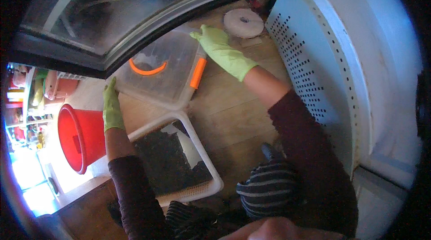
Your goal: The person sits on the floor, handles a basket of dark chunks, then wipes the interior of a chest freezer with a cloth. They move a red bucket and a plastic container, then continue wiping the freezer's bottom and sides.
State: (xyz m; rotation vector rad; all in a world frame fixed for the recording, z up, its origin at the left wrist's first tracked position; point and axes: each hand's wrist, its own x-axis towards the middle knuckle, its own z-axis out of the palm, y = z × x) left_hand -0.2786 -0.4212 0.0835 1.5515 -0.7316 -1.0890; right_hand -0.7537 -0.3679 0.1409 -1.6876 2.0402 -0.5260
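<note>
Both my hands wear light green rubber gloves. A clear plastic storage box (151, 86) with orange latches lies between them, partly hidden by the framed glass panel above. My left hand (112, 105) is at the box's left corner, its fingers along the edge; how firmly it grips cannot be made out. My right hand (215, 44) is at the box's far right edge, its fingers bent towards the rim; its grip is also unclear. Nearer to me, touching or close to the box, stands a white plastic basket (198, 145) with dark material and a torn pale piece inside.
A framed glass panel (134, 14) juts over the far left. To the left lies a red bucket (82, 139), near shelves with colourful goods. A perforated metal panel (299, 61) stands at the right. A round white disc (244, 23) rests on the wood-look floor (232, 115).
</note>
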